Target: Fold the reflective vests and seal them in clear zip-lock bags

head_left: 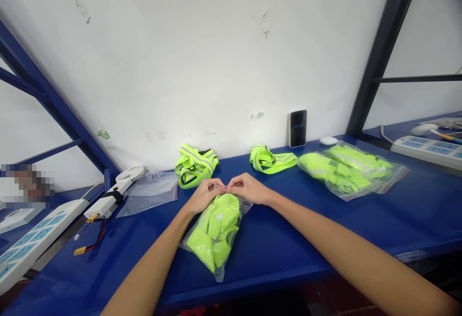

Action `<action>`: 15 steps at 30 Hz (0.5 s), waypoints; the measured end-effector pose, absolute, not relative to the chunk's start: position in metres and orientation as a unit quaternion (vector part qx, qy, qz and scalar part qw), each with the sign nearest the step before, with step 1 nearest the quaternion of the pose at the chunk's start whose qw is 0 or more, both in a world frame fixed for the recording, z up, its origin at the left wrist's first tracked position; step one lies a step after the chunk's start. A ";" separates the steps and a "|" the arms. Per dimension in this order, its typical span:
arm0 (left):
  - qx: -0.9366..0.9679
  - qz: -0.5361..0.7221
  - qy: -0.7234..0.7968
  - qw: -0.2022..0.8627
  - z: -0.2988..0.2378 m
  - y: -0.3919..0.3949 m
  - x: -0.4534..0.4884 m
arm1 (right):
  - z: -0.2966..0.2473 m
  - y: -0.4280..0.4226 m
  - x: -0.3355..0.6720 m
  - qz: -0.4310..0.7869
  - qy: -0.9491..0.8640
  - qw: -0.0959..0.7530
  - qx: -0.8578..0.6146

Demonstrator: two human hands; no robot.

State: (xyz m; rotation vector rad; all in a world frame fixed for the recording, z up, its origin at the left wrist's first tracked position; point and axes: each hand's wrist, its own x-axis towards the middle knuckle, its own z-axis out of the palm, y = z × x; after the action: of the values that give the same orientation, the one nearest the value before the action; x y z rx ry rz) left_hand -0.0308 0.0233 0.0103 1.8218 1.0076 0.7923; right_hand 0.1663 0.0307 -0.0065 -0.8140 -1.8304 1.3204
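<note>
A clear zip bag (215,231) stuffed with a folded neon-yellow reflective vest lies on the blue shelf (288,243) in front of me. My left hand (202,193) and my right hand (249,188) both pinch the bag's top edge, fingertips nearly touching at the seal. Behind the hands lies a loose neon vest (196,164) with grey reflective stripes, and a second loose vest (270,159) sits further right.
Several filled bags of vests (346,167) are stacked at the right. Empty clear bags (149,191) lie at the left beside a white handheld fan (114,194) and a power strip (32,239). A phone (298,128) leans on the wall; another power strip (428,147) sits far right.
</note>
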 end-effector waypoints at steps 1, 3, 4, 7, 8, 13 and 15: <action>0.726 0.325 0.409 0.447 0.010 0.025 -0.032 | -0.005 0.030 0.167 0.525 -0.697 0.368 -0.320; 0.714 0.342 0.418 0.446 0.009 0.028 -0.035 | 0.001 0.029 0.168 0.560 -0.664 0.375 -0.324; 0.713 0.352 0.422 0.436 0.009 0.029 -0.037 | 0.004 0.028 0.168 0.582 -0.648 0.369 -0.324; 0.719 0.380 0.437 0.384 0.010 0.033 -0.044 | 0.011 0.025 0.169 0.624 -0.625 0.324 -0.340; 0.721 0.382 0.441 0.374 0.011 0.034 -0.046 | 0.013 0.024 0.169 0.627 -0.625 0.311 -0.347; 0.727 0.290 0.438 0.442 0.025 0.029 -0.054 | 0.005 0.024 0.166 0.580 -0.665 0.324 -0.341; 0.720 0.209 0.453 0.482 0.032 0.025 -0.056 | 0.001 0.023 0.164 0.548 -0.702 0.316 -0.328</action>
State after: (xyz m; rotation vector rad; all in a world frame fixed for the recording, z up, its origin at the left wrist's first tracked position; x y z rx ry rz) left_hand -0.0561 0.0249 0.0319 1.7542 1.1050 0.5102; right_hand 0.1645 0.0234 0.0012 -0.8651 -1.8478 1.4428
